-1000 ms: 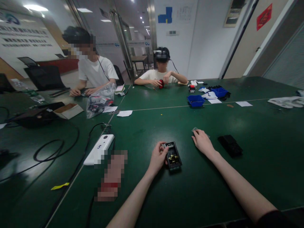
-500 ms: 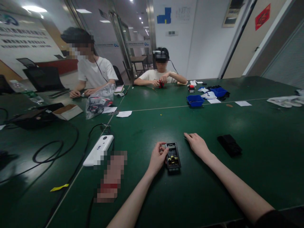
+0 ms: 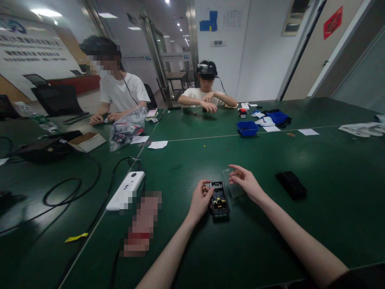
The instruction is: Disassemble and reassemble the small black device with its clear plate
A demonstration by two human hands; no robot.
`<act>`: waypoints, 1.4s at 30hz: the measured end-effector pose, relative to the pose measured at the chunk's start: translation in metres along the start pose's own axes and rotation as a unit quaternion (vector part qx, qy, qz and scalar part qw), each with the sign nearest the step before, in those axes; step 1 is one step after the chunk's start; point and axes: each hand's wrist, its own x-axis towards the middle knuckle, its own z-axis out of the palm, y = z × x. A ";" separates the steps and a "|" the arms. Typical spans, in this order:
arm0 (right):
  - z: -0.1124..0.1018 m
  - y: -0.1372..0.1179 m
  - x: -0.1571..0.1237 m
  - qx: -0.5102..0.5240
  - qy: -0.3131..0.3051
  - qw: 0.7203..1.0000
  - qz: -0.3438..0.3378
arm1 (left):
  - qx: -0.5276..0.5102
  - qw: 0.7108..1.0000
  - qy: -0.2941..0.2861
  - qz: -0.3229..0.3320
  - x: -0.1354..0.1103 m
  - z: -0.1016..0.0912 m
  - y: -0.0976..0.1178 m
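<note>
A small black rectangular case (image 3: 215, 191) lies on the green table, its open top showing several gold-coloured metal parts (image 3: 220, 203). My left hand (image 3: 202, 200) is closed on the case's left side, with thumb over the rim and fingers around the edge. Just right of the case, my right hand (image 3: 248, 184) holds a thin clear plastic plate (image 3: 236, 191) at its fingertips. The plate is tilted, and its faint edges show beside the case. Exactly where the fingers grip it is partly hidden.
A folded black cloth-like item (image 3: 291, 184) lies to the right. On the left are a white power strip (image 3: 128, 188), a blurred-out pinkish item (image 3: 144, 220) and black cables (image 3: 64, 200). A blue tray (image 3: 248, 128) stands farther back; two people sit across the table.
My right hand has turned and moved slightly left, and the clear plate now shows its broad face. My left hand stays on the case. The person opposite has shifted their hands.
</note>
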 end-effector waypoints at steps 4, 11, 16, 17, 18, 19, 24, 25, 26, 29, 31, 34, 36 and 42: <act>0.021 -0.008 -0.010 0.180 -0.033 0.983 0.029 | -0.005 1.000 -0.001 0.000 0.001 0.000 -0.001; 0.041 -0.005 -0.018 0.209 -0.069 0.975 0.037 | -0.014 1.000 -0.003 0.004 0.003 -0.001 -0.005; 0.043 0.000 -0.019 0.203 -0.062 0.976 0.039 | -0.015 1.000 0.000 0.003 0.003 -0.001 -0.005; 0.043 0.000 -0.020 0.201 -0.061 0.977 0.038 | -0.013 1.000 0.000 0.005 0.003 -0.001 -0.005; 0.043 0.000 -0.020 0.200 -0.059 0.977 0.037 | -0.011 1.000 0.000 0.006 0.003 -0.001 -0.005; 0.043 -0.001 -0.020 0.200 -0.057 0.978 0.036 | -0.009 1.000 0.000 0.008 0.003 -0.001 -0.005; 0.044 -0.003 -0.022 0.207 -0.056 0.976 0.033 | -0.005 1.000 -0.001 0.012 0.004 -0.001 -0.005; 0.045 -0.003 -0.022 0.205 -0.059 0.976 0.033 | -0.005 1.000 0.000 0.010 0.004 -0.001 -0.006; 0.046 -0.002 -0.022 0.202 -0.063 0.977 0.032 | -0.007 1.000 0.000 0.007 0.004 -0.001 -0.006; 0.047 0.000 -0.022 0.186 -0.080 0.979 0.025 | -0.011 1.000 -0.002 0.001 0.004 -0.001 -0.006; 0.047 0.003 -0.020 0.171 -0.089 0.981 0.017 | -0.014 1.000 -0.002 0.000 0.004 -0.001 -0.006; 0.045 0.005 -0.018 0.128 -0.087 0.988 -0.004 | -0.016 1.000 0.001 0.004 0.004 -0.001 -0.006; 0.043 0.006 -0.018 0.080 -0.080 0.993 -0.022 | -0.016 1.000 -0.002 0.005 0.003 -0.001 -0.006; 0.035 0.000 -0.016 -0.054 -0.083 0.993 -0.058 | -0.012 1.000 -0.003 0.010 0.003 -0.001 -0.005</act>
